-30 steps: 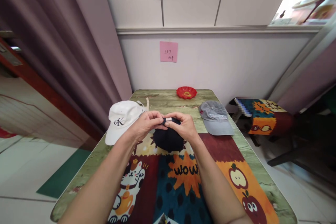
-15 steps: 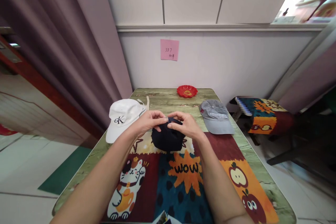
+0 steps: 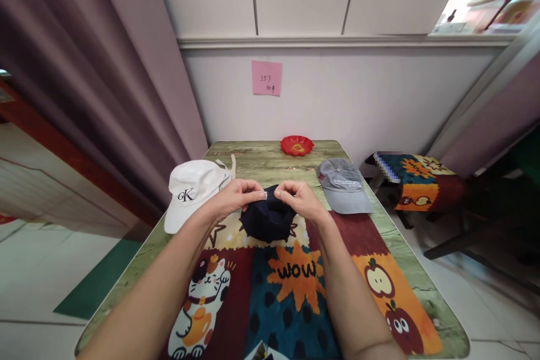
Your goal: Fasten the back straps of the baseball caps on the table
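A dark navy cap [image 3: 268, 222] sits in the middle of the table, over the patterned cloth, between my hands. My left hand [image 3: 241, 197] pinches its far edge near a small pale spot, fingers closed on it. My right hand [image 3: 297, 198] grips the same edge a little to the right, thumb and forefinger pressed together. To the left lies a white cap [image 3: 192, 185] with dark letters, close to my left forearm. On the right rests a grey cap [image 3: 345, 187] with white lettering, its brim toward me.
A red scalloped dish [image 3: 297, 145] stands at the table's far edge. The patterned cloth [image 3: 291, 315] covers the near part of the wood-look table [image 3: 244, 152]. A pink note [image 3: 267, 78] is on the wall. A cloth-covered stool [image 3: 422, 180] stands to the right.
My hands have spread slightly along the navy cap's far edge, showing more of it between the fingers. The whole view has shifted a little; the other caps rest as before.
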{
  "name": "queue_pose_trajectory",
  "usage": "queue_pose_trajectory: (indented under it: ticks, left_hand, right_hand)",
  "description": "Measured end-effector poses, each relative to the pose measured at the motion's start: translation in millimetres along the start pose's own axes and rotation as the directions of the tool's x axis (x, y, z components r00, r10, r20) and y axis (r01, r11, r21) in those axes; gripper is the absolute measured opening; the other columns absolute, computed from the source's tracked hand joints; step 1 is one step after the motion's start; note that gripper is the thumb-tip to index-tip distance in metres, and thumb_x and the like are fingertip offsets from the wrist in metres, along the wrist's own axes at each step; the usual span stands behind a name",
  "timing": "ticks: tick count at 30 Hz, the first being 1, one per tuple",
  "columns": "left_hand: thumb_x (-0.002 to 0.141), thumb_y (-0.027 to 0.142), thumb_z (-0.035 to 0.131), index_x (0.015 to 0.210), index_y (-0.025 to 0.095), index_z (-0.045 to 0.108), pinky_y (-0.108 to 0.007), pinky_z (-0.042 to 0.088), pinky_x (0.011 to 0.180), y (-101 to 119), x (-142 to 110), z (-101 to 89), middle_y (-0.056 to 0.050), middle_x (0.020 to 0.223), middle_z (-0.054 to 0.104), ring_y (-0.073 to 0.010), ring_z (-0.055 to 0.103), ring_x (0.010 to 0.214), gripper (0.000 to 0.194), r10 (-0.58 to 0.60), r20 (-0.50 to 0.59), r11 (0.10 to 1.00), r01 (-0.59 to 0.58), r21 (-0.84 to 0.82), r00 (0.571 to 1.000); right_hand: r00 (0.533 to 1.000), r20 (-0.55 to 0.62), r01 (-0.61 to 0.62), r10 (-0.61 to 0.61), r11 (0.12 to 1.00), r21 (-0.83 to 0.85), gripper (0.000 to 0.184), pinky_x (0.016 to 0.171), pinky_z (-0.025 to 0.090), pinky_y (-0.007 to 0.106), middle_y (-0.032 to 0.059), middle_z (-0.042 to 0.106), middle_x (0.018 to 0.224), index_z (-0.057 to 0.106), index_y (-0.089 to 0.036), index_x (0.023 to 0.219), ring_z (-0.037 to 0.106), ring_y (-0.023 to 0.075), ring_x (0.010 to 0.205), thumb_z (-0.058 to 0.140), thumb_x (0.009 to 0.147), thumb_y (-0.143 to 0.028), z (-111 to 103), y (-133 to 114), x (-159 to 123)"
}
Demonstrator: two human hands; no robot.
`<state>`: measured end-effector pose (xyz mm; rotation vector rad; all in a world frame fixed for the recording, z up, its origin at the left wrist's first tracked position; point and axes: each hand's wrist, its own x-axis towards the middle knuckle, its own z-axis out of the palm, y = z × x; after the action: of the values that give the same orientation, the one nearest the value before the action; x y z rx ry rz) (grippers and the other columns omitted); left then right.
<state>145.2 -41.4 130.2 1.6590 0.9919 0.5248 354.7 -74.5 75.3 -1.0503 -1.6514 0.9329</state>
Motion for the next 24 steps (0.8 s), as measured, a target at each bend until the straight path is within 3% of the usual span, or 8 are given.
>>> queue_pose_trajectory:
  ticks: [7,10,12,14,17,20,22,24]
  left_hand:
    - [0.069,0.046,0.077,0.074,0.016,0.072,-0.021,0.036,0.052,-3.0,17.9,-3.0,0.000,0.063,0.062,-0.0113,0.050,0.056,0.031,0.013,-0.019,1.000,-0.012,0.015,1.000]
    - [0.070,0.044,0.077,0.079,0.017,0.074,-0.022,0.041,0.057,-3.8,22.6,-11.8,-0.002,0.069,0.066,-0.0134,0.055,0.063,0.028,0.049,0.036,0.998,-0.051,0.038,0.998]
    - [0.071,0.042,0.077,0.089,0.018,0.075,-0.022,0.041,0.056,-5.6,21.2,-20.8,-0.001,0.067,0.064,-0.0131,0.055,0.061,0.030,0.053,0.097,0.996,-0.059,0.061,0.994]
    - [0.071,0.040,0.078,0.099,0.020,0.075,-0.023,0.042,0.056,-9.3,17.2,-30.6,0.000,0.066,0.062,-0.0129,0.054,0.059,0.035,0.039,0.165,0.995,-0.054,0.088,0.986]
    - [0.076,0.041,0.073,0.103,0.022,0.074,-0.025,0.048,0.066,-20.0,10.9,-45.3,-0.003,0.080,0.069,-0.0167,0.062,0.072,0.032,0.052,0.203,0.985,-0.084,0.150,0.978]
    - [0.084,0.039,0.064,0.102,0.024,0.074,-0.031,0.050,0.085,-40.8,7.1,-60.6,-0.006,0.101,0.073,-0.0232,0.066,0.095,0.026,0.127,0.083,0.935,-0.147,0.321,0.988]
    - [0.084,0.032,0.061,0.105,0.025,0.074,-0.037,0.048,0.096,-60.7,3.5,-69.7,-0.008,0.110,0.073,-0.0272,0.064,0.105,0.026,0.200,-0.003,0.845,-0.171,0.506,0.980]
    - [0.081,0.022,0.058,0.115,0.025,0.072,-0.043,0.044,0.104,-82.9,-2.8,-74.6,-0.009,0.121,0.070,-0.0301,0.061,0.115,0.037,0.253,-0.010,0.731,-0.185,0.656,0.967]
  right_hand:
    - [0.998,-0.054,-0.026,0.031,0.995,0.095,0.034,0.055,0.037,0.022,-0.0034,0.051,0.060,0.063,-0.017,0.070,0.046,0.0105,0.058,0.062,0.085,-0.048,1.9,6.5,3.9]
    - [0.998,-0.034,-0.052,0.057,0.989,0.142,0.035,0.062,0.044,0.024,-0.0009,0.060,0.068,0.069,-0.016,0.080,0.055,0.0122,0.064,0.061,0.087,-0.050,-5.7,12.9,3.8]
    - [0.995,0.061,-0.093,0.084,0.981,0.168,0.035,0.071,0.050,0.026,0.0024,0.069,0.083,0.072,-0.018,0.098,0.063,0.0148,0.076,0.065,0.085,-0.049,-16.5,18.6,0.7]
    - [0.971,0.216,-0.138,0.100,0.976,0.167,0.048,0.084,0.052,0.030,0.0056,0.073,0.101,0.069,-0.020,0.117,0.067,0.0186,0.093,0.076,0.077,-0.044,-29.4,25.1,-4.4]
    - [0.932,0.334,-0.191,0.141,0.974,0.121,0.055,0.094,0.052,0.037,0.0085,0.073,0.113,0.066,-0.021,0.125,0.066,0.0228,0.107,0.079,0.075,-0.040,-45.6,34.5,-13.0]
    - [0.980,0.097,-0.178,0.175,0.984,0.021,0.036,0.093,0.052,0.040,0.0092,0.073,0.114,0.069,-0.021,0.119,0.068,0.0232,0.106,0.063,0.089,-0.040,-53.4,40.0,-18.3]
    - [0.990,-0.053,-0.140,0.134,0.979,-0.146,0.029,0.095,0.051,0.041,0.0085,0.073,0.115,0.070,-0.022,0.116,0.068,0.0233,0.106,0.060,0.091,-0.032,-53.5,41.1,-19.4]
    - [0.995,-0.067,-0.097,0.077,0.918,-0.384,0.036,0.100,0.048,0.043,0.0077,0.071,0.121,0.069,-0.025,0.120,0.065,0.0242,0.111,0.061,0.086,-0.018,-48.7,41.8,-19.2]
